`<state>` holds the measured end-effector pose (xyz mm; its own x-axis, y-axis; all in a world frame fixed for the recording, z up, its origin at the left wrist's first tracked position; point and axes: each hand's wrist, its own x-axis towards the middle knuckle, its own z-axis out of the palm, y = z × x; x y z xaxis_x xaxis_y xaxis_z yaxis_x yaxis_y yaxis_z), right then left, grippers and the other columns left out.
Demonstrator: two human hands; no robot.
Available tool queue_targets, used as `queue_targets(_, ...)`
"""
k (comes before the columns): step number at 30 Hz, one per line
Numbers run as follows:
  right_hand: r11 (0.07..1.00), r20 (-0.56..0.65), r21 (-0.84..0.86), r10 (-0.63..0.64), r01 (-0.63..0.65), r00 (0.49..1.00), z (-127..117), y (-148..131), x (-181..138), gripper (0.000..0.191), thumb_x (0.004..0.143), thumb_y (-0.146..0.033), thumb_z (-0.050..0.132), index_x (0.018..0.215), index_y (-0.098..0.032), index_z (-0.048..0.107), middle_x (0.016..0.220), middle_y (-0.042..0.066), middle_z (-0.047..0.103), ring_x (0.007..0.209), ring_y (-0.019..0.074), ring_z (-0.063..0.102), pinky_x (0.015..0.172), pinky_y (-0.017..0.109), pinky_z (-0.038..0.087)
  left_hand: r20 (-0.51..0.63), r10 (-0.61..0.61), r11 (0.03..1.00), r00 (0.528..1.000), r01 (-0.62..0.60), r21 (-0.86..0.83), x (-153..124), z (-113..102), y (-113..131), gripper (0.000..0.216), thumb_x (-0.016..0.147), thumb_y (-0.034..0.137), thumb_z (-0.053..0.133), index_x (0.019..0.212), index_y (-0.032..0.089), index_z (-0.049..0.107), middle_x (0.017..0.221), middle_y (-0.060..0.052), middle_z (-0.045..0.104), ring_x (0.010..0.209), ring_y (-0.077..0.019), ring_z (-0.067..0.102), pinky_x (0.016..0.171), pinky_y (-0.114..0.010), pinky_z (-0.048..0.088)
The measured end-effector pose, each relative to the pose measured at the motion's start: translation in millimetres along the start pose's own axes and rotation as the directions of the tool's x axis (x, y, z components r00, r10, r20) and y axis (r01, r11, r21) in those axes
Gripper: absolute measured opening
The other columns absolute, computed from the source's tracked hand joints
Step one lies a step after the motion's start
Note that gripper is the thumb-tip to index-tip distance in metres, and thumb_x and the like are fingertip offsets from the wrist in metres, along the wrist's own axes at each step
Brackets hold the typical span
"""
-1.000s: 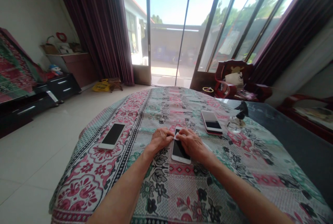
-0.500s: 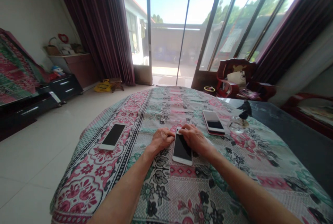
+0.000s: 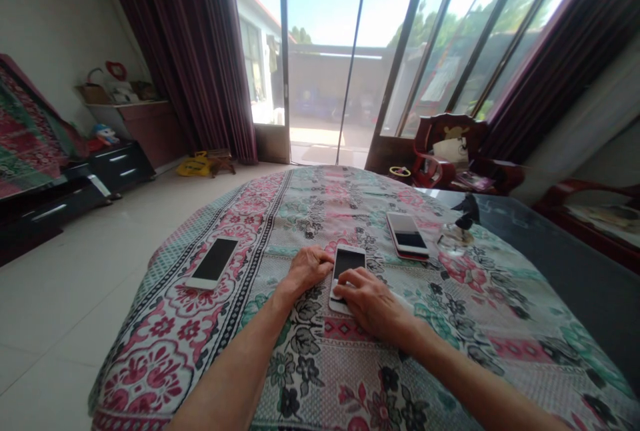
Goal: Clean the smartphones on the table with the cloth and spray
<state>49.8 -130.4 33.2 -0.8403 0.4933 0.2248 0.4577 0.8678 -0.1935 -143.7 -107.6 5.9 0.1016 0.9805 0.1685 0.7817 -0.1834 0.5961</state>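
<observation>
A white smartphone (image 3: 351,257) with a dark screen lies face up on the patterned tablecloth in front of me. My left hand (image 3: 311,267) is at its left edge, fingers curled, with the fingertips pressed against the phone's side. Over the lower half of the screen is my right hand (image 3: 367,297), its fingers bent and drawn together. Something small and whitish shows at those fingertips, too unclear to name. A pale edge also peeks out beyond the right wrist.
Another white smartphone (image 3: 214,263) lies to the left. A third phone (image 3: 407,234), in a reddish case, lies to the right. Beyond it stands a dark bird-like figure (image 3: 467,211) on a clear base. A red wooden chair (image 3: 425,144) stands past the table's far right edge.
My right hand has slid from the phone's top end down toward its bottom end, uncovering the upper screen. My left hand stays at the phone's left edge.
</observation>
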Motion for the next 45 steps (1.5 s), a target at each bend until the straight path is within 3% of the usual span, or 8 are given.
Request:
queue_targets(3,1.0,-0.013,-0.001,0.006,-0.006,1.0,0,12,3,0.024,0.093,-0.015,0.044,0.098,-0.022,0.066,0.104,0.006,0.06,0.088,0.0163,0.051,0.082,0.029,0.043,-0.017,0.017,1.0,1.0,-0.017,-0.002,-1,-1,1,0.023,0.079,0.022,0.058,0.089,0.027,0.077,0.077,0.0,0.066,0.073,-0.0129,0.059,0.069,-0.02,0.042)
queue_targets(12,0.963,-0.093,-0.17,0.195,-0.209,0.976,1,63,42,0.025,0.092,-0.014,0.044,0.094,-0.021,0.069,0.099,0.007,0.061,0.089,0.0185,0.052,0.081,0.03,0.041,0.016,0.093,0.995,0.996,-0.093,0.04,1,-1,-3,0.024,0.084,0.026,0.057,0.097,0.032,0.075,0.074,0.0,0.063,0.073,-0.0132,0.057,0.067,-0.021,0.04)
queue_targets(25,0.999,0.016,0.052,-0.014,0.014,1.0,-2,-9,-18,0.023,0.094,-0.017,0.043,0.1,-0.022,0.064,0.103,0.005,0.06,0.092,0.017,0.051,0.084,0.031,0.043,-0.014,0.065,0.997,0.998,-0.065,0.047,-2,-2,3,0.021,0.084,0.025,0.056,0.088,0.027,0.076,0.072,0.0,0.062,0.07,-0.0122,0.056,0.065,-0.02,0.039)
queue_targets(28,1.0,-0.011,0.028,0.002,-0.001,1.0,-3,9,-8,0.025,0.093,-0.015,0.043,0.101,-0.022,0.066,0.104,0.006,0.061,0.091,0.0168,0.052,0.083,0.031,0.044,0.002,0.056,0.996,0.998,-0.056,0.067,-1,-1,2,0.022,0.084,0.026,0.056,0.093,0.028,0.076,0.074,0.0,0.063,0.071,-0.0125,0.057,0.065,-0.02,0.039)
queue_targets(34,0.977,-0.102,-0.12,0.162,-0.174,0.981,-2,67,28,0.027,0.092,-0.013,0.044,0.101,-0.021,0.069,0.103,0.007,0.062,0.091,0.0181,0.053,0.084,0.031,0.043,0.021,0.051,0.994,0.998,-0.053,0.091,1,1,-1,0.023,0.085,0.028,0.057,0.098,0.031,0.075,0.076,-0.001,0.063,0.073,-0.0138,0.057,0.065,-0.021,0.039)
queue_targets(37,0.965,-0.127,-0.141,0.204,-0.221,0.971,-2,75,34,0.027,0.093,-0.014,0.045,0.102,-0.022,0.069,0.103,0.007,0.062,0.092,0.018,0.053,0.085,0.031,0.042,0.032,0.05,0.995,0.998,-0.052,0.086,0,-1,1,0.023,0.086,0.028,0.056,0.097,0.03,0.076,0.076,-0.001,0.064,0.074,-0.014,0.057,0.067,-0.021,0.04)
queue_targets(40,0.975,-0.107,-0.129,0.17,-0.183,0.98,-3,64,26,0.027,0.093,-0.013,0.044,0.101,-0.021,0.068,0.102,0.008,0.062,0.092,0.0185,0.053,0.085,0.032,0.043,0.044,0.065,0.995,0.997,-0.068,0.068,-1,-3,3,0.023,0.086,0.028,0.055,0.094,0.029,0.076,0.076,-0.001,0.064,0.075,-0.0141,0.057,0.07,-0.021,0.041)
queue_targets(45,0.999,-0.023,-0.026,0.037,-0.037,0.999,-6,15,-11,0.025,0.093,-0.014,0.042,0.102,-0.021,0.065,0.103,0.006,0.061,0.089,0.0177,0.052,0.083,0.032,0.044,0.047,0.045,0.997,0.998,-0.047,0.055,-2,-4,4,0.022,0.085,0.027,0.055,0.09,0.027,0.076,0.076,0.0,0.064,0.075,-0.014,0.058,0.07,-0.021,0.041)
